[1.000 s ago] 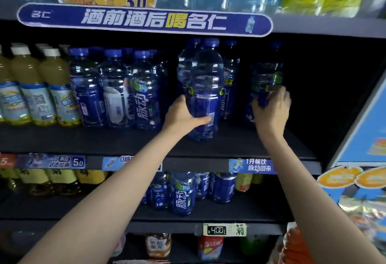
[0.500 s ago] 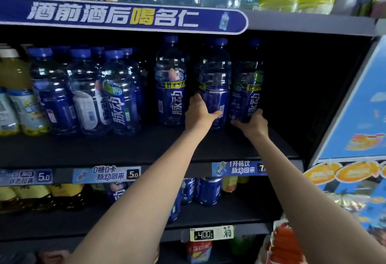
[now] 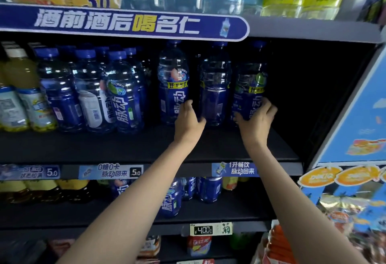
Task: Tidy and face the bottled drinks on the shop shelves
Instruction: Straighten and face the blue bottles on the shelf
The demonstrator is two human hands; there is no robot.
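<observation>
Two hands on tall blue bottles on the middle shelf.

Two bare forearms rise from the bottom of the frame to the dark metal shelf [image 3: 125,148] at centre. The left hand [image 3: 188,120] curls around the lower part of the middle tall clear-blue plastic bottle [image 3: 215,88], its thumb on that bottle's front and its fingers in the gap beside the left tall blue-labelled bottle [image 3: 173,84]. Just right, the right hand [image 3: 258,117] grips the base of the right tall blue bottle with a green-and-yellow label [image 3: 249,88]. All three stand upright, near each other at centre frame. Further left on the same shelf stands a group of smaller blue bottles [image 3: 94,92], then yellow drink bottles [image 3: 18,88] at the left edge. Above, a blue banner with white lettering [image 3: 117,23] runs along the upper shelf.
</observation>
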